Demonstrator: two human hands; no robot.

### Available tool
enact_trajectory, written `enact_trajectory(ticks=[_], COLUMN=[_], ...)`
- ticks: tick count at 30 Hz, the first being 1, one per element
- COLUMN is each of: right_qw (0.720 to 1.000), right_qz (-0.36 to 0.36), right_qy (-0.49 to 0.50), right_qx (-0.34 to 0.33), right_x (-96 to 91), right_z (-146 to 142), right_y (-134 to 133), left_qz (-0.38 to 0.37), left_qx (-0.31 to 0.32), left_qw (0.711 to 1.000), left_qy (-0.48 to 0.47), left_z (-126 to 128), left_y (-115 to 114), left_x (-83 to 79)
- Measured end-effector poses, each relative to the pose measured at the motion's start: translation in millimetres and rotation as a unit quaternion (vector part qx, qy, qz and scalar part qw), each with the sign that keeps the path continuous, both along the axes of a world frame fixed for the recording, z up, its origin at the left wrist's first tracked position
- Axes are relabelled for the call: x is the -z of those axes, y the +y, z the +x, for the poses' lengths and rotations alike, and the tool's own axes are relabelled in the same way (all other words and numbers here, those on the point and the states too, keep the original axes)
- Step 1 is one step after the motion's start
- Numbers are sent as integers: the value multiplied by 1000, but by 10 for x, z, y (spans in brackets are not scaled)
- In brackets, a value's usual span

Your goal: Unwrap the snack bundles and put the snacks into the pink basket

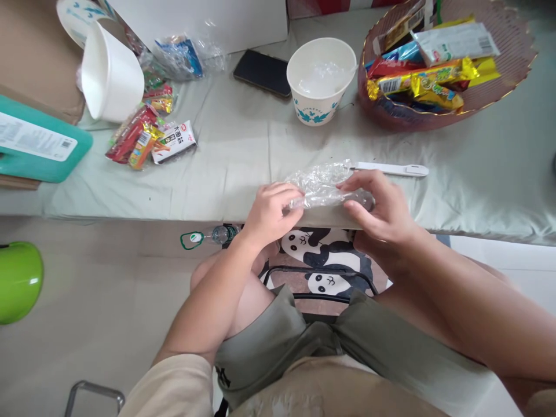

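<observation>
A crumpled piece of clear plastic wrap [324, 179] lies at the table's front edge, between my two hands. My left hand [274, 211] has its curled fingers and thumb closed on the wrap's left end. At the right end is my right hand [384, 211], with thumb and index finger apart and the fingertips at the plastic. Just beyond my right hand rests a slim white tool [391, 168] with a thin dark tip on its left. A white paper tub [316, 107] with blue leaf prints stands behind the wrap and contains clear crumpled plastic.
Wrapped snacks fill a pink gold-rimmed bowl [373, 113] at the back right. A black phone [262, 73] lies left of the tub. Farther left are snack packets [141, 136], a tipped white tub [115, 78] and a teal container [65, 168]. A panda-print seat [334, 255] shows below.
</observation>
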State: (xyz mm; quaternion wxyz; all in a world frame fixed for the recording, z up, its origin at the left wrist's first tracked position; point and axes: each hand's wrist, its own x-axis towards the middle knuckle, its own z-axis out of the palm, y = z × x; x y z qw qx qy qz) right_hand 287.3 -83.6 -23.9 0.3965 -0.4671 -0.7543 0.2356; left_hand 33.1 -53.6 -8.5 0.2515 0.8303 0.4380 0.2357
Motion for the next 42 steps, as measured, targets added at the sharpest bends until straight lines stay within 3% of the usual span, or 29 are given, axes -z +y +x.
enact_trajectory(ticks=[5,9,14,16,20,22,24,26,28,29,31,33,34,36,40,42], right_qw=[996,987,972,963,960,962,972,991,992,976,919,870,856,857,907,919], right_qz=[-52,-105,54,117,164,134,80,-2,-118,-179,-278,-334,-351,-359,-306,-305], right_qy=[1,19,-111,-158,-223,-239,-220,-135,23,116,276,363,378,368,285,247], right_qx=[66,122,202,186,36,-5,-2,20,36,38,33,28,27,30,36,31], right_x=[6,96,137,110,65,62,49,7,-59,-92,-140,-152,-146,-131,-152,-175], right_z=[-89,-145,-126,-138,-253,-309,-324,-300,-263,-252,-252,-277,-290,-304,-264,-239], right_y=[13,66,36,-14,-88,-85,-60,-30,-6,3,12,11,7,-5,-26,-24], left_qz=[-110,-87,8,44,69,64,48,-2,-102,-169,-310,-410,-432,-435,-387,-378], left_qx=[-91,-139,-135,-134,-124,-127,-130,-141,-153,-143,-79,-2,12,-4,-41,-39], left_qw=[985,984,990,987,987,989,990,982,956,936,883,836,822,817,850,860], left_qy=[-94,-69,45,72,76,43,-28,-123,-227,-275,-342,-365,-370,-377,-356,-341], left_z=[-25,0,96,115,105,87,70,67,96,126,218,331,386,471,505,475], left_y=[57,90,88,78,70,79,97,119,135,138,130,107,93,72,80,103], left_x=[38,81,155,184,221,218,198,167,134,119,97,89,90,95,87,69])
